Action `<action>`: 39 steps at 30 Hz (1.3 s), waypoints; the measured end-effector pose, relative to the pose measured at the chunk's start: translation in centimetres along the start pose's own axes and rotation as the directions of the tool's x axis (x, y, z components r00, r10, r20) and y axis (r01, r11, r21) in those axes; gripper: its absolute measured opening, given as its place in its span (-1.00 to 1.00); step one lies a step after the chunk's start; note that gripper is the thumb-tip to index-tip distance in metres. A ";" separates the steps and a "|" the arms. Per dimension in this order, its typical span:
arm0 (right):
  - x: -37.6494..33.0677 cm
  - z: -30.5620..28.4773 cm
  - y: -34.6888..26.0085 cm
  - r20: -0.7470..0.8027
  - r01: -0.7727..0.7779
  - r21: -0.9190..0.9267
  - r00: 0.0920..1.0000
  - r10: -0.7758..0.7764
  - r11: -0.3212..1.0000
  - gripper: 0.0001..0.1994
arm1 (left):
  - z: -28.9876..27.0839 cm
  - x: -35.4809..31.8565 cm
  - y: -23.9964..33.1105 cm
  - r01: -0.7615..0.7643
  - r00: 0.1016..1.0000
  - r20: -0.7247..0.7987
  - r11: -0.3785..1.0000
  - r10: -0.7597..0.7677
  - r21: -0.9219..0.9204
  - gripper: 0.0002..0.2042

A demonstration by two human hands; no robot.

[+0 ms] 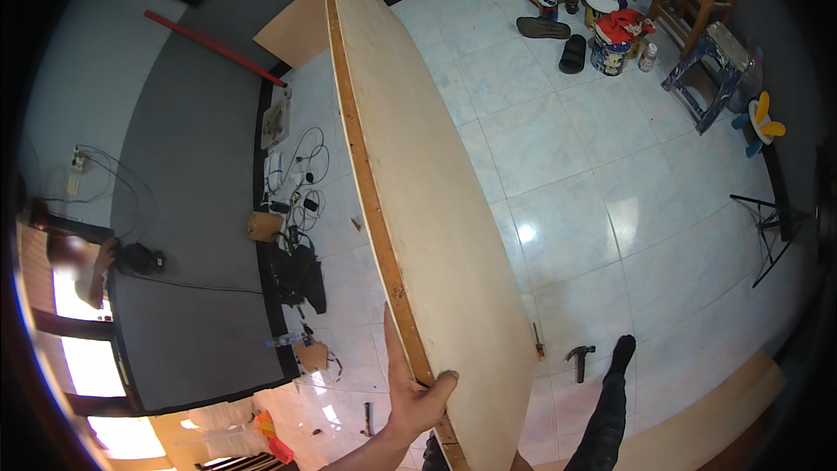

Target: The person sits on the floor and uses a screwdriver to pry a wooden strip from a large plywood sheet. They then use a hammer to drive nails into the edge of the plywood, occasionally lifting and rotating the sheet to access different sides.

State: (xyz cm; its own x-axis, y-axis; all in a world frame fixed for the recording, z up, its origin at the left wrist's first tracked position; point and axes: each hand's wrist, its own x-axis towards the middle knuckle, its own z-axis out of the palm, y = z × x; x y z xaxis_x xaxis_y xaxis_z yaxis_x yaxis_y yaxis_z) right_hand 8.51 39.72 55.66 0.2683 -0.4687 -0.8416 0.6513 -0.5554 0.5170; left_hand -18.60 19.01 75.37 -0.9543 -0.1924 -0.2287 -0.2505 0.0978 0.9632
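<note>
A large pale wooden panel (436,174) with a brown timber edge stands tilted in front of me, running from the lower middle up past the top of the view. My left hand (417,397) grips its near edge, thumb over the pale face and fingers on the other side. Only a sliver of skin (521,464), apparently from my right arm or hand, shows beside the panel's bottom right; its fingers are hidden. A claw hammer (581,362) lies on the tiles near my dark-socked foot (622,353). Close to the panel's right side lies a thin tool (539,344).
Along the left wall are tangled cables (305,174) and a black bag (299,275). At the far right stand paint buckets (610,57), slippers (572,54), a paint-stained stool (711,70) and a black tripod (765,227). Another person (83,266) is at the left window.
</note>
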 end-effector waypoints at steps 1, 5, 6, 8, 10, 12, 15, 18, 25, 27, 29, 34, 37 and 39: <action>0.2 -0.1 -0.6 0.057 -0.001 0.033 0.998 -0.001 0.999 -0.09 | 0.7 0.1 0.4 0.018 1.000 -0.003 1.000 -0.018 0.010 0.12; 1.7 -0.5 -3.7 0.280 -0.032 0.202 0.960 -0.027 0.979 -0.09 | 1.0 0.0 -0.4 -0.010 1.000 -0.023 0.998 0.011 0.057 0.16; 2.5 -0.5 -4.6 0.336 -0.061 0.248 0.942 -0.026 0.967 -0.09 | 0.7 -0.3 -0.4 0.014 0.999 -0.042 0.999 -0.013 0.034 0.16; 5.6 0.2 -5.7 0.380 -0.092 0.266 0.925 -0.017 0.960 -0.08 | -0.2 -0.6 -0.4 0.076 0.994 -0.078 0.997 -0.076 -0.008 0.17; 9.3 1.7 -4.7 0.244 0.033 0.198 0.966 -0.082 0.980 -0.07 | -1.3 -0.3 0.0 0.066 0.996 -0.068 0.995 -0.061 0.074 0.20; 9.8 5.7 -3.2 0.050 0.156 0.171 0.985 -0.167 0.973 -0.16 | -3.0 -0.3 -0.2 0.094 0.991 -0.107 0.992 -0.084 0.086 0.22; 11.8 5.9 -0.5 0.167 0.244 0.278 0.940 -0.297 0.929 -0.20 | -5.0 -0.4 0.0 0.204 0.967 -0.175 0.972 -0.183 0.112 0.26; 14.6 5.8 1.3 0.121 0.255 0.260 0.948 -0.294 0.931 -0.22 | -6.5 -0.5 -0.6 0.178 0.964 -0.212 0.982 -0.162 0.058 0.25; 16.4 8.2 4.8 0.091 0.373 0.218 0.912 -0.399 0.902 -0.15 | -12.2 -0.4 -3.6 0.157 0.961 -0.241 0.984 -0.132 0.083 0.28; 17.3 8.9 5.3 -0.073 0.427 0.059 0.903 -0.423 0.902 -0.14 | -13.8 -0.5 -4.4 0.171 0.953 -0.266 0.982 -0.143 0.085 0.28; 17.7 9.8 5.8 -0.182 0.377 0.035 0.913 -0.365 0.925 -0.13 | -15.9 -0.6 -5.7 0.176 0.952 -0.270 0.980 -0.147 0.088 0.27; 17.3 12.5 5.8 -0.205 0.370 0.098 0.916 -0.346 0.924 -0.15 | -18.0 0.9 -6.0 0.186 0.947 -0.281 0.978 -0.153 0.095 0.30; 19.5 12.3 6.0 -0.088 0.406 0.191 0.914 -0.397 0.894 -0.15 | -17.4 2.7 -5.5 0.184 0.943 -0.301 0.977 -0.144 0.109 0.30; 20.6 11.6 5.8 0.081 0.430 0.265 0.882 -0.464 0.863 -0.13 | -17.2 3.7 -5.1 0.166 0.949 -0.289 0.979 -0.126 0.120 0.31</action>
State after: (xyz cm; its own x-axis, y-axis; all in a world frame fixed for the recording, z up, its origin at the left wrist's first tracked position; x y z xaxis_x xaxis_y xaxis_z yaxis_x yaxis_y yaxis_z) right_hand 9.66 18.86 43.12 -0.1231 -0.2113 -0.9696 0.4895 -0.8629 0.1259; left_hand -18.03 0.97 72.03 -0.8272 -0.4767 -0.2975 -0.4234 0.1806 0.8878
